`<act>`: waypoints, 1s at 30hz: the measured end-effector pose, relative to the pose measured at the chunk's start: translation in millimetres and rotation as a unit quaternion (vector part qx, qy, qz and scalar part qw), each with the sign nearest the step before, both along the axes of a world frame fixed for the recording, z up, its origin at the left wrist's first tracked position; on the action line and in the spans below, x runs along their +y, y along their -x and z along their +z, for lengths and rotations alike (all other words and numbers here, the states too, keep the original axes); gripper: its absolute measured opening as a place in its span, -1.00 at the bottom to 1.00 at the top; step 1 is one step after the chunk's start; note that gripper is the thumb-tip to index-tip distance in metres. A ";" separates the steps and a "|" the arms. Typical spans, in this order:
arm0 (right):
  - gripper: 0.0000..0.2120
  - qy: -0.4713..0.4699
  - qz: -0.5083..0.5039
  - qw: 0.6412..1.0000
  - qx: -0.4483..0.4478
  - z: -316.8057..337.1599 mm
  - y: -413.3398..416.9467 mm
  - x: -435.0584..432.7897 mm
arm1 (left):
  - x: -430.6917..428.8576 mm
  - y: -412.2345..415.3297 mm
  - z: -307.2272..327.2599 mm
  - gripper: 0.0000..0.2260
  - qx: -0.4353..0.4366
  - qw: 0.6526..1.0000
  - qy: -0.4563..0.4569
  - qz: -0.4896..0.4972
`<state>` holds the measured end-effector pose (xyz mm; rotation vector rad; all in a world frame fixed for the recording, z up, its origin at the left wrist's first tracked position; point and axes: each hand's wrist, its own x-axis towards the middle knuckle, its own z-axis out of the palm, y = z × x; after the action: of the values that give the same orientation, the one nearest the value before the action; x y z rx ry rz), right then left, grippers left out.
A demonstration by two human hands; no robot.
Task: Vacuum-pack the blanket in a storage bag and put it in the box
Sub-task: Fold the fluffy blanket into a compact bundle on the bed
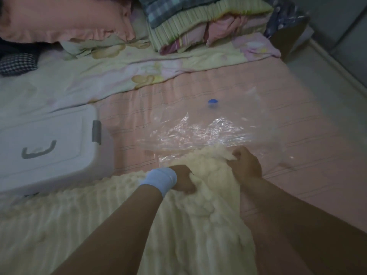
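Blanket point(178, 215), cream and fluffy, lies on the bed point(297, 126) with its leading edge at the mouth of the clear storage bag point(198, 132); left hand point(183, 180) and right hand point(245, 165) each grip it, fingers curled into the pile. Risk: the limp bag mouth may fold shut or slide away under pushing, leaving the blanket bunched outside. Adjacent: white box point(49, 143) just left, lid on, to be opened before stowing; blue valve point(212, 101); folded bedding point(198, 22) beyond.

The bed point(297, 124), covered in pink quilting, carries a cream blanket point(178, 225) nearest, a clear bag point(198, 132) touching its far end and a white box point(49, 139) at left. A floral sheet point(119, 72), a pillow point(59, 18) and folded bedding point(198, 22) lie beyond.
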<state>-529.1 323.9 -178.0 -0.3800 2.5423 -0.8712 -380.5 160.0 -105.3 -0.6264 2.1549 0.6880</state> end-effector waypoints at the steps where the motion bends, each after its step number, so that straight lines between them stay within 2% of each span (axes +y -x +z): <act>1: -0.76 -0.010 0.000 1.000 0.015 0.4 5.2 7.9 | 4.2 13.2 3.9 -0.62 0.012 1.000 0.011 -0.020; 3: -0.67 0.022 0.009 0.996 0.083 5.2 4.8 16.2 | 11.9 36.3 10.3 -0.67 0.067 0.995 0.057 -0.052; 4: -0.68 0.060 0.022 0.995 0.082 5.4 3.6 19.6 | 15.4 48.7 11.4 -0.71 0.114 0.989 0.083 -0.046; 5: -0.68 0.106 0.034 0.994 0.021 8.1 -2.3 19.2 | 17.0 57.0 11.4 -0.73 0.165 0.982 0.094 -0.019; 6: -0.62 0.143 0.047 0.985 -0.084 9.9 -7.4 17.7 | 19.0 64.6 10.6 -0.70 0.214 0.973 0.088 0.017; 7: -0.49 0.151 0.060 0.969 -0.183 10.8 -11.2 16.3 | 20.4 69.9 6.7 -0.66 0.249 0.965 0.074 0.048; 8: -0.35 0.146 0.077 0.956 -0.243 8.2 -13.6 15.0 | 21.2 71.7 1.6 -0.62 0.268 0.959 0.061 0.071; 9: -0.30 0.129 0.094 0.953 -0.256 3.1 -14.5 13.8 | 20.8 69.8 -4.7 -0.60 0.277 0.955 0.051 0.093; 12: -0.42 0.088 0.105 0.965 -0.225 -10.3 -9.3 10.0 | 10.1 49.4 -28.7 -0.53 0.283 0.947 0.025 0.152; 13: -0.42 0.055 0.118 0.972 -0.196 -15.6 -7.6 9.0 | 3.1 39.9 -36.5 -0.48 0.271 0.950 0.034 0.153; 15: -0.60 0.003 0.107 0.990 -0.097 -24.1 -4.8 6.0 | -12.4 21.7 -47.7 -0.43 0.236 0.960 0.093 0.118; 17: -0.75 0.011 0.029 0.999 -0.033 -29.1 -2.3 2.0 | -21.8 7.8 -51.9 -0.55 0.264 0.946 0.170 0.076; 19: -0.74 0.013 0.003 1.000 -0.022 -32.5 -1.4 -3.0 | -24.1 -4.4 -55.9 -0.67 0.275 0.942 0.186 0.045; 20: -0.70 0.009 0.013 0.999 -0.029 -35.7 -1.8 -4.0 | -23.4 -10.6 -60.4 -0.65 0.234 0.958 0.163 0.031; 22: -0.59 0.013 0.038 0.998 -0.049 -38.8 -8.6 -1.3 | -19.4 -23.7 -72.6 -0.42 0.068 0.990 0.120 -0.029; 24: -0.43 0.043 0.043 0.997 -0.046 -38.0 -18.7 11.1 | -15.2 -31.4 -80.6 -0.26 -0.028 0.990 0.127 -0.054; 26: -0.41 0.047 0.054 0.997 0.006 -37.8 -30.4 32.6 | -4.2 -32.5 -75.7 -0.27 -0.013 0.989 0.147 -0.021; 28: -0.57 0.026 0.062 0.997 0.042 -37.0 -43.5 61.5 | 15.9 -32.0 -64.9 -0.33 0.045 0.985 0.168 -0.008; 30: -0.80 0.004 0.066 0.997 0.032 -35.0 -59.7 91.4 | 40.1 -34.6 -58.1 -0.42 0.121 0.978 0.168 -0.002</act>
<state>-469.4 415.3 -213.0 -0.5803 2.5391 -0.8313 -346.0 200.1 -163.4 -0.7438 2.5265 0.4151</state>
